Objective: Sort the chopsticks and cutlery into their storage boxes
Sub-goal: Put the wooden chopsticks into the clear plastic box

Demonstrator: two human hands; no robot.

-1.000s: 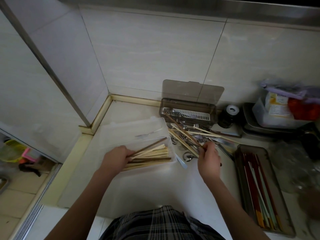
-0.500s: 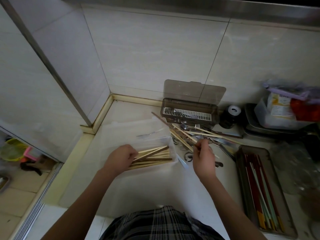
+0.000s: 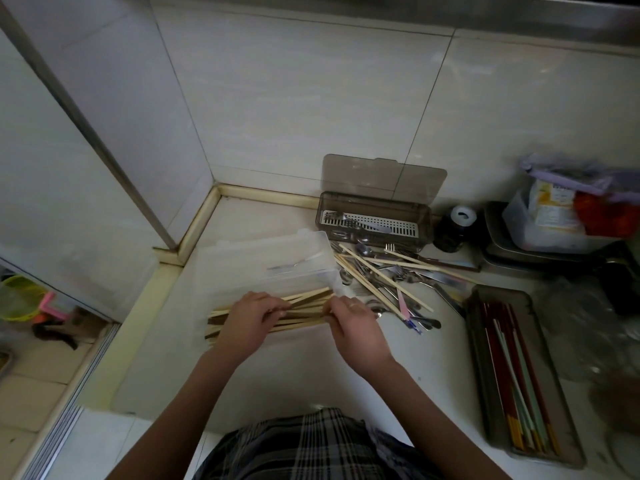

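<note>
Wooden chopsticks [image 3: 304,311] lay bundled in the clear plastic box [image 3: 263,261], gripped near their ends by my left hand [image 3: 251,315] and right hand [image 3: 349,317]. Loose cutlery [image 3: 391,271] sat piled just beside the box.

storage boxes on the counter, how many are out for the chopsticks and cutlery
3. A clear box in front of both hands, a smoky lidded box against the back wall, and a grey open tray of coloured chopsticks on the right. None look hidden.

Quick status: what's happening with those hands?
Both hands grip the wooden chopsticks over the clear box. Mixed pile still unsorted. Nothing blocking.
</note>
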